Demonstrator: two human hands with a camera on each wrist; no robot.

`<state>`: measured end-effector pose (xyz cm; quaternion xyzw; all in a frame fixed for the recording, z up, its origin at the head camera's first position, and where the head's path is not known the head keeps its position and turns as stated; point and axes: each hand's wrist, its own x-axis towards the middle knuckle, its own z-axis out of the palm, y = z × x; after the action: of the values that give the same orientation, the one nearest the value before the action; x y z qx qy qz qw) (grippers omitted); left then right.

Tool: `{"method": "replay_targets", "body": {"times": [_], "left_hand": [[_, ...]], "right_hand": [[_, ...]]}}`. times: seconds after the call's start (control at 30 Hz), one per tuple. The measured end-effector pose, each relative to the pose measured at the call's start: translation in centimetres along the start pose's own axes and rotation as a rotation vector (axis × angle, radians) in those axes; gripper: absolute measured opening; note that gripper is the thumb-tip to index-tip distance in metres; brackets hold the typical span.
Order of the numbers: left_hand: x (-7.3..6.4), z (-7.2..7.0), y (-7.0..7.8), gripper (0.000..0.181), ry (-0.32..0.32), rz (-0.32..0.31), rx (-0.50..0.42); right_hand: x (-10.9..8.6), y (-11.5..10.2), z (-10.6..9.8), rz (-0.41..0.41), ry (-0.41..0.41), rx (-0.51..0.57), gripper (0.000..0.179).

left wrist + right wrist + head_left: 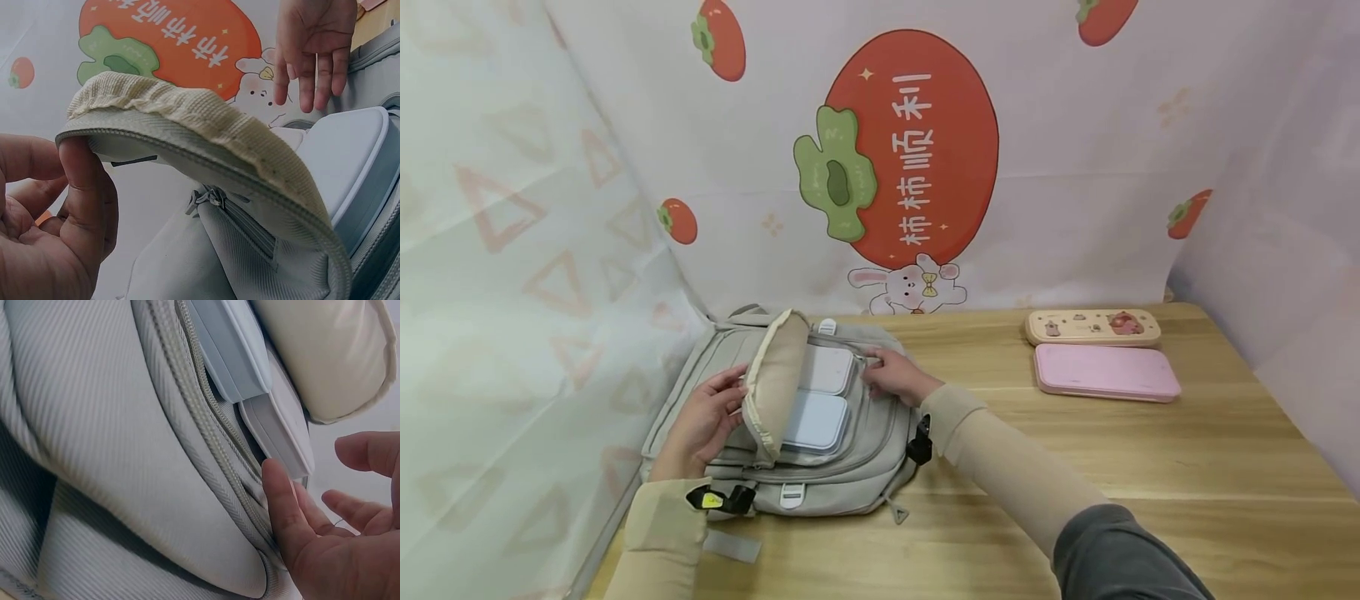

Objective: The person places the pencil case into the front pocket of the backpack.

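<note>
A grey backpack lies on the table, its front pocket unzipped. My left hand holds the rim of the cream-lined pocket flap, which stands folded back; in the left wrist view the flap's zipper edge rests at the fingertips. Inside the pocket lie a white case and a pale blue case, side by side. My right hand is at the pocket's right edge, beside the white case's end, with its fingers loosely extended and gripping nothing. In the right wrist view its index fingertip is close to the white case.
On the right of the wooden table lie a cream pencil case with cartoon prints and a pink case. A triangular zipper pull hangs off the backpack's front. A printed cloth rises behind the table.
</note>
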<state>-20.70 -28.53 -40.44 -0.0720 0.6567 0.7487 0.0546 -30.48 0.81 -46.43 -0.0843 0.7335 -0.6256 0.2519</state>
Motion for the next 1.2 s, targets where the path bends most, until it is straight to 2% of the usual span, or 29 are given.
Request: {"method": "replay_targets", "body": {"times": [0.4,0.67,1.0,1.2], "left_hand": [[-0.3,-0.1,-0.3,0.032,0.006,0.003,-0.023],[-0.2,-0.1,-0.2,0.030,0.007,0.000,0.003],[-0.1,-0.1,-0.5,0.030,-0.011,0.017,-0.007],[-0.1,0.1,-0.4,0.029,-0.005,0.016,-0.003]], "right_hand": [[-0.4,0.5,-1.0,0.021,-0.047,0.042,0.053],[-1.2,0.5,-3.3,0.017,-0.048,0.118,0.048],[-2.3,0.9,-6.6,0.042,0.009,0.090,0.048],[-3.1,1.4,-9.0,0.038,0.008,0.089,0.051]]}}
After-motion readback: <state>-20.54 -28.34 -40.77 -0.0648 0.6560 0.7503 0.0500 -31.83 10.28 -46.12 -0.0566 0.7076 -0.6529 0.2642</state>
